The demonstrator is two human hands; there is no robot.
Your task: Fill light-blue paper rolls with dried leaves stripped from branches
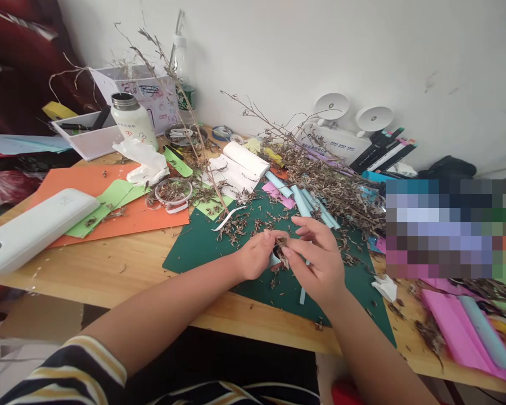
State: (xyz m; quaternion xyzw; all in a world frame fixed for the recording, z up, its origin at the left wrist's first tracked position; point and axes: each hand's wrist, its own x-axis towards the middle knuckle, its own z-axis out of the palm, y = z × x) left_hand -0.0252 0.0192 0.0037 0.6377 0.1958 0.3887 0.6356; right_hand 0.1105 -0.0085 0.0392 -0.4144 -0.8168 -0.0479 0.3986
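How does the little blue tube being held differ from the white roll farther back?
The blue tube is light blue, while the white roll is plain white. The tube is clearly smaller; the roll is longer and thicker. The tube is in the left hand, with dried leaves at its open end; the roll lies untouched. Both have a rounded, rolled shape.

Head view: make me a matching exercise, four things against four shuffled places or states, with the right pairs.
1. Cream cylindrical bottle
2. Dark green flat mat
3. White oblong plastic device
4. Small pale blue tube

A. beneath the left hand and right hand
B. in the left hand, dried leaves at its mouth
C. upright, without a lid
D. cut off by the picture's left edge

Pairs: 1-C, 2-A, 3-D, 4-B
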